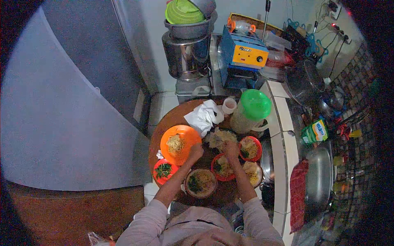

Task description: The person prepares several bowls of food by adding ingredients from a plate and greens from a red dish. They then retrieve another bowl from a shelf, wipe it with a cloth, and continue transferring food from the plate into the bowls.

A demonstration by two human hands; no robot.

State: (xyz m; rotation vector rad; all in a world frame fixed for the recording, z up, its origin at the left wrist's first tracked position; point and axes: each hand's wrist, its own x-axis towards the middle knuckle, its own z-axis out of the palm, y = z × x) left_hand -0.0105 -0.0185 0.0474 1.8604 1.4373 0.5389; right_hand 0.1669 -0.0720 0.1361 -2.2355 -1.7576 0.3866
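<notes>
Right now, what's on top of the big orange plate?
A pile of noodles sits on the orange plate. The left hand hides part of its rim. What's underneath the plate is covered, so I can't tell.

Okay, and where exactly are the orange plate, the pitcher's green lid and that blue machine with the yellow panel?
Orange plate [192, 137], head view: bare surface right of the noodles.
Green lid [256, 103], head view: its top.
Blue machine [249, 58], head view: its yellow front panel.

Dim, uneven light leaves speckled noise over the large grey curtain [69, 119]; fisheye distortion bends the straight edges, and black vignetting swallows the corners.
</notes>
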